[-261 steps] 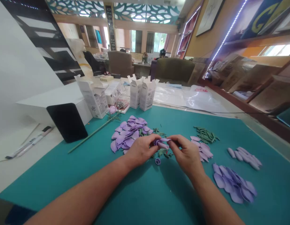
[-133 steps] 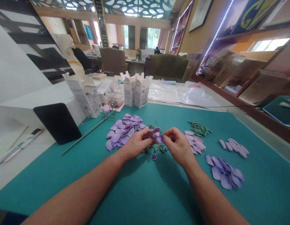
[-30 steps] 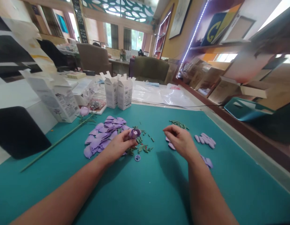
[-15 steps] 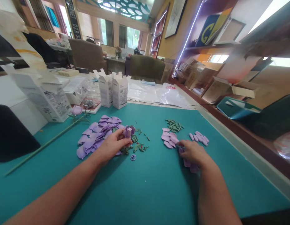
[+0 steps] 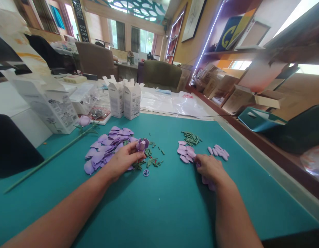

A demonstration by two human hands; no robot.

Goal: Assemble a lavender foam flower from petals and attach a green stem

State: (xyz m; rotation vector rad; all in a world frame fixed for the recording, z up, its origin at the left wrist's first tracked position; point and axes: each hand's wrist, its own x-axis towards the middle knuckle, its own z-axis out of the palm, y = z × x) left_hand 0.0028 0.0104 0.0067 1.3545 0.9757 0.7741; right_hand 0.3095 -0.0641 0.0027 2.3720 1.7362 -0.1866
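1. Wall shelves [image 5: 233, 48] stacked with cardboard packaging run along your right, under a strip of LED lights [image 5: 208, 38], and upholstered armchairs [image 5: 161, 74] sit in the distance before curtained windows.
2. Your work surface is a broad teal cutting mat [image 5: 159, 213], smooth and matte, its far edge butting against a crinkled clear plastic sheet [image 5: 174, 103].
3. White cartons [image 5: 132, 101] stand open-flapped just beyond that edge, and another lies tilted at the far left.
4. Along the mat's far left, a lilac foam flower [image 5: 84, 121] on a long green stem [image 5: 49, 158] lies beside the largest heap of rounded, soft-looking lilac foam petals [image 5: 107, 148].
5. Smaller lilac petals [image 5: 184, 153] and slim, curled ones [image 5: 217, 151] lie to the right, near a bundle of short green sticks [image 5: 190, 138].
6. Your left hand [image 5: 121, 160] rests at the edge of the big heap, its fingertips pinching a half-built lilac flower bud [image 5: 142, 145], whose cupped petals wrap a paler centre.
7. Your right hand [image 5: 209, 168] is bent downward over more petals, fingers curled; you cannot tell whether it grips one.
8. Scattered green bits [image 5: 151, 155] and a small purple disc [image 5: 146, 173] lie on the mat just past your left fingertips.
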